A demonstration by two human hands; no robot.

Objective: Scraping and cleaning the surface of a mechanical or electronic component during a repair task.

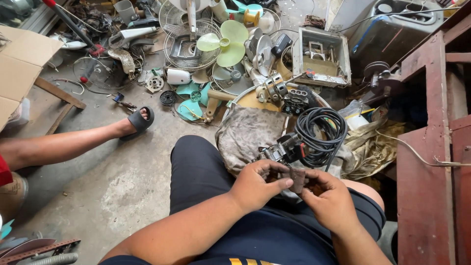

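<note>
Both my hands meet over my lap, pinching a small dark brownish piece (297, 178) between the fingertips. My left hand (258, 185) grips its left side with thumb and fingers. My right hand (329, 198) holds its right side. Just beyond the hands lies a small motor part (283, 148) with a coil of black cable (321, 133), resting by a dirty grey cloth (245, 135) on a round tray (244, 98). I wear dark shorts (206, 172).
Another person's bare leg (64, 145) with a black sandal (139, 122) stretches in from the left. Fan blades (228, 41), wire fan guards (189, 46) and loose parts litter the concrete floor. A red metal frame (431, 157) stands at the right, cardboard (19, 64) at the left.
</note>
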